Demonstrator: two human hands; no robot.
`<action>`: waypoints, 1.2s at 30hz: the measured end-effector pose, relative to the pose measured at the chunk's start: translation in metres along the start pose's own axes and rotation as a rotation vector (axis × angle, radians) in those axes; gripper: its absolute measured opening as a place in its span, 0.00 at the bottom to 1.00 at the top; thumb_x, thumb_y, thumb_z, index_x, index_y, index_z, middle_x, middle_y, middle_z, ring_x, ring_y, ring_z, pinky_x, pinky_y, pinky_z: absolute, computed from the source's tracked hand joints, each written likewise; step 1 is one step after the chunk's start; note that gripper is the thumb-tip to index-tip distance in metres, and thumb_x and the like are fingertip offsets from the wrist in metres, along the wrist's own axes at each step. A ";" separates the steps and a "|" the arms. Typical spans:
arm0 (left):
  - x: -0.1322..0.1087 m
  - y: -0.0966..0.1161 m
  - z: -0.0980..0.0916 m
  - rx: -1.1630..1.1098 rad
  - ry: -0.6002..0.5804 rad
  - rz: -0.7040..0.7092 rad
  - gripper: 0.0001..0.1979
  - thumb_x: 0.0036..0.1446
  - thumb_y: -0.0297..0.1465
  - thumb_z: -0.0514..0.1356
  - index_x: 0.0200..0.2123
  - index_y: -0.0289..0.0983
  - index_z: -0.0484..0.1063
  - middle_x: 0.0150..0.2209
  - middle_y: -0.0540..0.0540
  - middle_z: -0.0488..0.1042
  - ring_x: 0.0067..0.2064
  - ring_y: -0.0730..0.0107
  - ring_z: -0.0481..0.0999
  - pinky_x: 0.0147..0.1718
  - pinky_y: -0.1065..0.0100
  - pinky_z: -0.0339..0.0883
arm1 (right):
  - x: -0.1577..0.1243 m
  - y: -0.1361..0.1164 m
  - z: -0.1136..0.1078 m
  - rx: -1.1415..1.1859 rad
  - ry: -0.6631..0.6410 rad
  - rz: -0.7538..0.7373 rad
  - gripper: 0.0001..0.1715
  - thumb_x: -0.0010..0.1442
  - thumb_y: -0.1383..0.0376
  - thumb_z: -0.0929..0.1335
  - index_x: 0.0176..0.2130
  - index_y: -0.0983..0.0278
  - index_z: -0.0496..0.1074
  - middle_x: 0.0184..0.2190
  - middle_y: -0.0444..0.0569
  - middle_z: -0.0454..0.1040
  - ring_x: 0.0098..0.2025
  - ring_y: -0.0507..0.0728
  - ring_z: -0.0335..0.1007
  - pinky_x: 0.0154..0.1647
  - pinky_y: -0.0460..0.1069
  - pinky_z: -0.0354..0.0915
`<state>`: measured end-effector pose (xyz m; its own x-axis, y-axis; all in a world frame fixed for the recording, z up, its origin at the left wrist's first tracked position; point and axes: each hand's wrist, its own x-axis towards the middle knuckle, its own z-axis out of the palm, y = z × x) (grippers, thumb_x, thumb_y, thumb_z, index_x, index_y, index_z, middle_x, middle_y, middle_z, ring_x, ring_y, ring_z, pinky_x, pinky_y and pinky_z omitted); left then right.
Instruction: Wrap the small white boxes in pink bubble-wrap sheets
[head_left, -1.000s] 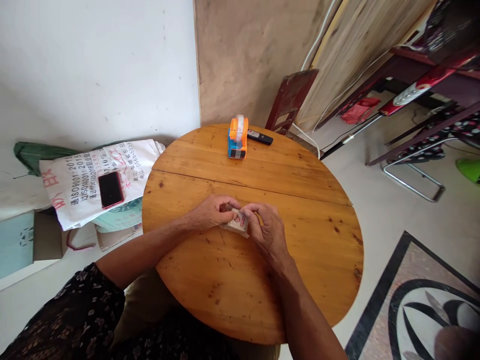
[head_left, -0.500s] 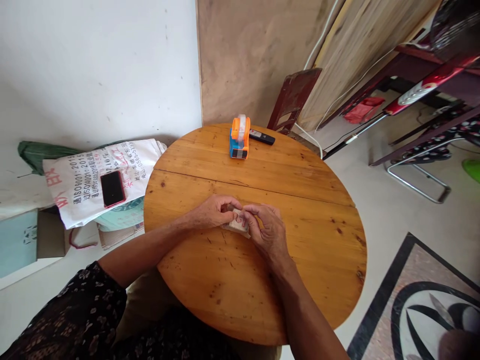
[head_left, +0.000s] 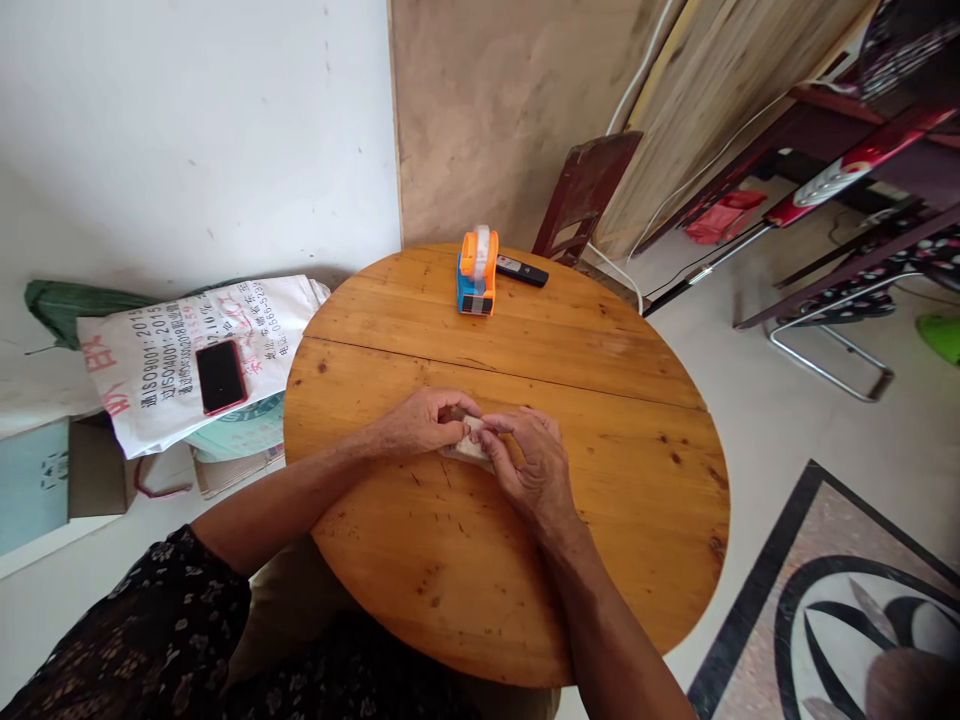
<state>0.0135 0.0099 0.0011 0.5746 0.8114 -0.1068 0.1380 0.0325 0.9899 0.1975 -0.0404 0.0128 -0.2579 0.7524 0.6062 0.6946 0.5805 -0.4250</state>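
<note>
Between my two hands, at the middle of the round wooden table, is a small whitish, box-like packet. Its kind is not clear, since my fingers cover much of it. My left hand grips its left side, with thumb and forefinger bent around it. From the right, my right hand pinches at its top and right edge, thumb close to the forefinger. Both sets of fingertips nearly meet over the packet.
An orange and blue tape dispenser stands at the table's far side, beside a black remote control. Left of the table, a phone lies on a printed white sack. A dark red chair is behind the table.
My right thumb and fingertips have shifted slightly on the packet. The whole view has moved a little; my left hand keeps its grip.
</note>
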 end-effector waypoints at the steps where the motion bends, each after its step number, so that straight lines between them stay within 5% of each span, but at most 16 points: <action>1: 0.000 0.000 0.000 0.003 0.001 0.000 0.15 0.52 0.34 0.61 0.43 0.32 0.73 0.23 0.54 0.65 0.24 0.79 0.62 0.22 0.75 0.55 | 0.000 0.000 0.000 -0.004 -0.003 0.002 0.06 0.63 0.68 0.67 0.40 0.59 0.71 0.34 0.47 0.81 0.37 0.58 0.77 0.51 0.58 0.65; 27: -0.002 0.001 -0.001 0.062 0.016 0.014 0.16 0.52 0.33 0.60 0.44 0.33 0.74 0.23 0.55 0.65 0.24 0.79 0.62 0.22 0.75 0.54 | -0.002 -0.001 -0.005 0.079 -0.029 0.086 0.08 0.63 0.69 0.67 0.41 0.57 0.72 0.36 0.45 0.81 0.40 0.57 0.78 0.54 0.59 0.63; 36: -0.002 0.004 -0.001 0.049 0.005 -0.023 0.15 0.51 0.31 0.59 0.43 0.33 0.73 0.24 0.54 0.67 0.24 0.78 0.63 0.23 0.75 0.56 | 0.001 0.001 -0.023 0.120 -0.013 0.150 0.07 0.62 0.67 0.67 0.41 0.57 0.72 0.37 0.46 0.80 0.42 0.58 0.76 0.49 0.57 0.66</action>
<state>0.0120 0.0091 0.0056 0.5667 0.8137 -0.1293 0.1910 0.0230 0.9813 0.2136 -0.0462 0.0282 -0.1667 0.8365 0.5219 0.6407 0.4942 -0.5875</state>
